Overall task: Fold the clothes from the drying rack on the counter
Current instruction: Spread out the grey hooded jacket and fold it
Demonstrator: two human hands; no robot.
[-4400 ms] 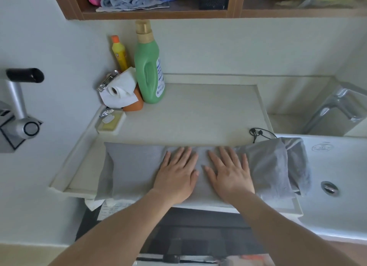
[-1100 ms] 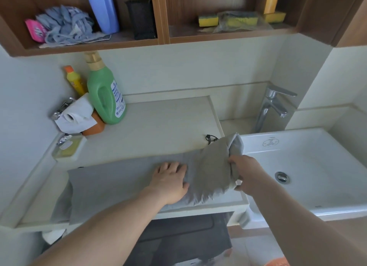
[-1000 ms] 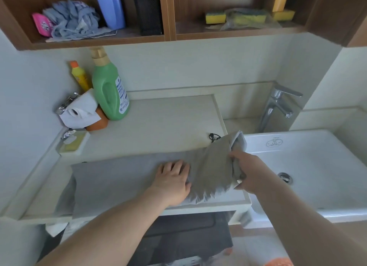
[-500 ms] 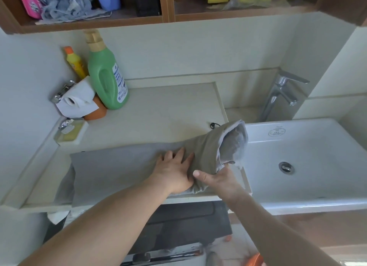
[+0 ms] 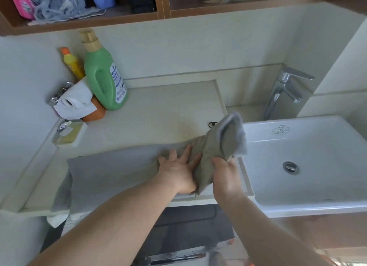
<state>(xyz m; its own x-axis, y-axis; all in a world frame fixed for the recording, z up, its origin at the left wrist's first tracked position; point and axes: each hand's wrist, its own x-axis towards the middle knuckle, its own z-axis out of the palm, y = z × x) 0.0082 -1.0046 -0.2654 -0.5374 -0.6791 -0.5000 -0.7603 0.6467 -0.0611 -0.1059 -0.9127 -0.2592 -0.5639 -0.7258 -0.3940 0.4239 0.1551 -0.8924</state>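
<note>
Grey garment (image 5: 119,170) under left hand (image 5: 178,172), flat.

We cannot read any text here. The green bottle (image 5: 103,77) at far left carries a white and blue label, and the white sink (image 5: 309,188) on the right bears a round printed mark near its far rim, both too blurred to make out.

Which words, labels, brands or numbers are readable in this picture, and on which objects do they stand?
No text can be read.
Green bottle: white label with blue print, too blurred.
Sink: round printed mark on the back rim, too small.
Pink packet on the shelf: a pattern or print, illegible.
Yellow bottle: label blurred.
</note>
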